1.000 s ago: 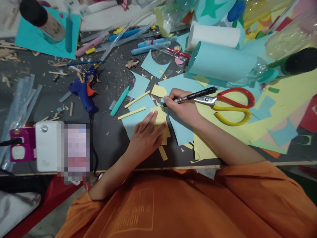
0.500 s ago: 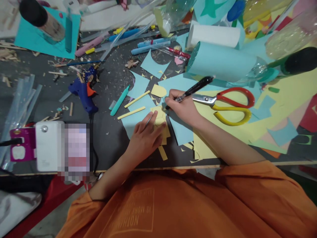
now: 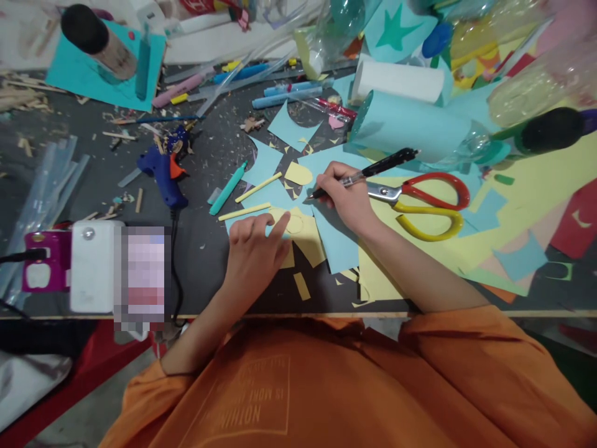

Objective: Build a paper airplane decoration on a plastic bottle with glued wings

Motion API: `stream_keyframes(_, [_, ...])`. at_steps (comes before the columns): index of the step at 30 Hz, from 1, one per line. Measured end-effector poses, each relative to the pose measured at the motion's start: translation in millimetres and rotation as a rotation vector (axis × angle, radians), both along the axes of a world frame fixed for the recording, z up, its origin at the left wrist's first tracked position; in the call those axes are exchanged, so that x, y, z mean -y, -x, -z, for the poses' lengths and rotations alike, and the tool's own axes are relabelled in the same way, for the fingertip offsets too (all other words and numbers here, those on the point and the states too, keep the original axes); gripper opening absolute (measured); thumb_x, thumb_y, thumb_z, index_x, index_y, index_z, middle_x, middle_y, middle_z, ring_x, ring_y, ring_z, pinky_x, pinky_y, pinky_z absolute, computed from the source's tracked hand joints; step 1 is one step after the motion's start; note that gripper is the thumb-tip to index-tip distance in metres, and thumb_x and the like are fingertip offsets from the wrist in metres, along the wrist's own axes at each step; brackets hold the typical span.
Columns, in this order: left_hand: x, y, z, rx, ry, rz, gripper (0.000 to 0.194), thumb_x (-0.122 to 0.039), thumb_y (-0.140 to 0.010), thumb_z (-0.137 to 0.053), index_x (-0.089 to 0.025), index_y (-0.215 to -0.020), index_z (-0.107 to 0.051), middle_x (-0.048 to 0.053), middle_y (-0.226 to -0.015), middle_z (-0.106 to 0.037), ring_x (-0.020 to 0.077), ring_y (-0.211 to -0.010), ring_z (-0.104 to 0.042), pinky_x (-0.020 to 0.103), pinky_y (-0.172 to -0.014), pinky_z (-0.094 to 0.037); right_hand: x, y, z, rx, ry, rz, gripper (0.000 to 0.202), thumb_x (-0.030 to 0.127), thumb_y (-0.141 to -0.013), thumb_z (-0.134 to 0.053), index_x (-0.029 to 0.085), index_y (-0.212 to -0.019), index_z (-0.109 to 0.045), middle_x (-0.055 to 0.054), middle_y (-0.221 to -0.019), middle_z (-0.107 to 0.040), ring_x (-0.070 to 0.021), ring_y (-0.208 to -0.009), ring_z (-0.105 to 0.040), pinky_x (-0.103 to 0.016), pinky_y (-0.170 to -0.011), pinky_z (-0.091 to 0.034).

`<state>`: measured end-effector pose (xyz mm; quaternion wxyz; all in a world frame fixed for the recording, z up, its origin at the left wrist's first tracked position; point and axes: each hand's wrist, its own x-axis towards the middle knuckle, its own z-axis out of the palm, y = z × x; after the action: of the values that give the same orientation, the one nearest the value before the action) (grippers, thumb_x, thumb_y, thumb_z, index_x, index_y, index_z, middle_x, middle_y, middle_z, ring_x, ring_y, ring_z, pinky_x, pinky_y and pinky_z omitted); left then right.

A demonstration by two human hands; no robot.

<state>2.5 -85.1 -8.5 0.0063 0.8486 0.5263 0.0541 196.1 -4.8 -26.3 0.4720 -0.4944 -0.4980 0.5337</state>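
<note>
My right hand (image 3: 344, 194) grips a black pen (image 3: 364, 176), its tip just above the blue paper. My left hand (image 3: 259, 249) rests with fingers apart on a yellow paper piece (image 3: 308, 239), which bears a drawn rounded outline. Beyond the fingers lies a small yellow cutout (image 3: 298, 173) with one rounded end. Two thin yellow paper strips (image 3: 259, 187) lie left of it, near a teal marker (image 3: 228, 188). Scissors (image 3: 431, 191) with one red and one yellow handle lie right of my right hand, on yellow paper (image 3: 385, 274).
A blue glue gun (image 3: 163, 174) lies at left, beside glue sticks (image 3: 51, 193). A white power bank (image 3: 96, 267) and a blurred-out device sit near the front edge. A blue paper-wrapped cylinder (image 3: 415, 127), bottles and paper scraps crowd the back right.
The yellow piece has turned under my left hand, whose fingers have shifted left and spread. The pen has tilted lower, and its tip has moved off the yellow piece.
</note>
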Motion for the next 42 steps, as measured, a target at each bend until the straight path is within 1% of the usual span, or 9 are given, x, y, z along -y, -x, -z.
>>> stream_keyframes(4, [-15,-3,-10.6,0.01,0.065,0.107,0.039,-0.023,-0.095,-0.051,-0.017,-0.132,-0.06,0.013,-0.13,-0.066,0.0306,-0.119,-0.057,0.042,-0.095,-0.046,-1,-2,3.4,-0.01,-0.012,-0.002,0.029,0.025,-0.083,-0.058,0.022,-0.057,-0.046,0.009,-0.045,-0.047,-0.005,-0.04,-0.042,-0.02,-0.043,-0.036])
stream_keyframes(11, [-32,-4,-13.6,0.045,0.066,0.158,0.01,-0.021,-0.085,-0.061,-0.016,-0.093,-0.064,0.013,-0.095,-0.066,0.0311,-0.094,-0.057,0.042,-0.078,-0.045,0,-2,4.7,-0.058,0.013,0.007,0.03,0.033,-0.081,-0.064,0.022,-0.058,-0.048,0.009,-0.044,-0.047,-0.0054,-0.039,-0.044,-0.02,-0.041,-0.034])
stream_keyframes(17, [-39,7,-21.2,0.295,0.345,0.044,0.015,-0.013,-0.084,-0.053,-0.021,-0.073,-0.047,-0.001,-0.067,-0.053,0.0155,-0.068,-0.047,0.03,-0.068,-0.037,-1,-2,5.0,-0.094,0.02,0.027,0.041,0.05,-0.078,-0.071,0.022,-0.058,-0.048,0.007,-0.048,-0.051,-0.0054,-0.039,-0.044,-0.021,-0.04,-0.033])
stream_keyframes(21, [-47,10,-28.2,0.617,0.468,-0.234,0.018,-0.021,-0.082,-0.055,-0.021,-0.068,-0.043,-0.006,-0.059,-0.043,0.0093,-0.054,-0.04,0.024,-0.055,-0.032,-1,-2,5.3,-0.171,0.009,0.079,0.047,0.068,-0.079,-0.064,0.023,-0.069,-0.056,0.005,-0.054,-0.058,-0.007,-0.038,-0.043,-0.024,-0.038,-0.031])
stream_keyframes(26, [-50,1,-20.0,1.001,0.786,-0.411,0.019,-0.036,-0.08,-0.058,-0.023,-0.088,-0.046,-0.01,-0.049,-0.048,0.0094,-0.04,-0.047,0.022,-0.046,-0.039,0,-2,3.8,-0.206,-0.024,0.069,0.047,0.071,-0.083,-0.059,0.023,-0.081,-0.06,0.005,-0.058,-0.061,-0.0072,-0.037,-0.045,-0.025,-0.038,-0.031])
stream_keyframes(29, [-48,-11,-13.6,0.978,0.945,-0.42,0.049,-0.034,-0.08,-0.06,-0.023,-0.124,-0.043,-0.011,-0.05,-0.055,0.0121,-0.04,-0.052,0.023,-0.045,-0.042,0,-2,3.3,-0.168,0.008,0.044,0.048,0.072,-0.082,-0.06,0.023,-0.083,-0.059,0.005,-0.061,-0.059,-0.0068,-0.039,-0.046,-0.024,-0.04,-0.031])
stream_keyframes(33, [-46,-18,-13.5,0.708,0.722,-0.372,0.073,-0.032,-0.081,-0.062,-0.017,-0.147,-0.035,-0.012,-0.045,-0.049,0.011,-0.04,-0.047,0.023,-0.049,-0.037,0,-2,3.9,-0.149,0.057,0.031,0.051,0.075,-0.081,-0.057,0.024,-0.086,-0.057,0.005,-0.06,-0.055,-0.007,-0.041,-0.045,-0.024,-0.041,-0.031])
stream_keyframes(37, [-46,-9,-14.0,0.461,0.311,-0.228,0.026,-0.028,-0.088,-0.055,-0.02,-0.109,-0.068,-0.007,-0.049,-0.046,0.0116,-0.051,-0.049,0.025,-0.059,-0.038,0,-2,4.9,-0.155,0.034,0.015,0.043,0.067,-0.083,-0.059,0.025,-0.08,-0.052,0.008,-0.055,-0.047,-0.0069,-0.04,-0.039,-0.023,-0.041,-0.029])
stream_keyframes(42, [-52,4,-5.1,0.264,0.23,-0.026,0.033,-0.037,-0.091,-0.057,-0.021,-0.119,-0.066,0.01,-0.124,-0.069,0.0277,-0.119,-0.06,0.039,-0.101,-0.045,0,-6,3.2,-0.089,-0.006,-0.118,0.025,0.043,-0.084,-0.068,0.025,-0.076,-0.053,0.008,-0.055,-0.051,-0.0076,-0.043,-0.042,-0.024,-0.046,-0.035])
